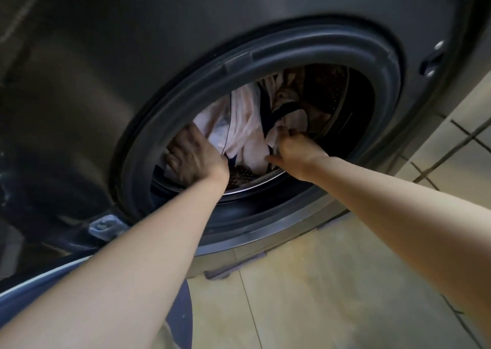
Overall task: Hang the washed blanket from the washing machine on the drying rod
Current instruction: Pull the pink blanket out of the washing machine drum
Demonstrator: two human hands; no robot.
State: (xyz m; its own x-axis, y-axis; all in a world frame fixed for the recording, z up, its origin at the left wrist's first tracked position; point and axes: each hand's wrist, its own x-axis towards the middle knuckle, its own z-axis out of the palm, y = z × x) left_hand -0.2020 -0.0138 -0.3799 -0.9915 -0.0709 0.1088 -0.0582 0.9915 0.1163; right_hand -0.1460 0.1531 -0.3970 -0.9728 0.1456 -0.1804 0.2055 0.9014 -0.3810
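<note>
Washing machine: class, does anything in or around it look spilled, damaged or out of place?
Nothing stands out. The pale blanket lies bunched inside the drum, as washed laundry would; the door seal looks whole, and the floor tiles show no puddle.

Washing machine [186, 43] front: dark grey, plain. Door seal [292, 54]: black-grey, no pattern. Blanket [244, 125]: pale pink to white, with dark navy bands across the folds; tan-beige further back in shadow. Drum [240, 174]: silvery rim, wall in a regular dotted pattern. Floor [318, 282]: beige-yellow tiles, dark grout lines in a grid. Door [26, 290] at lower left: dark blue, pale grey edge.
</note>
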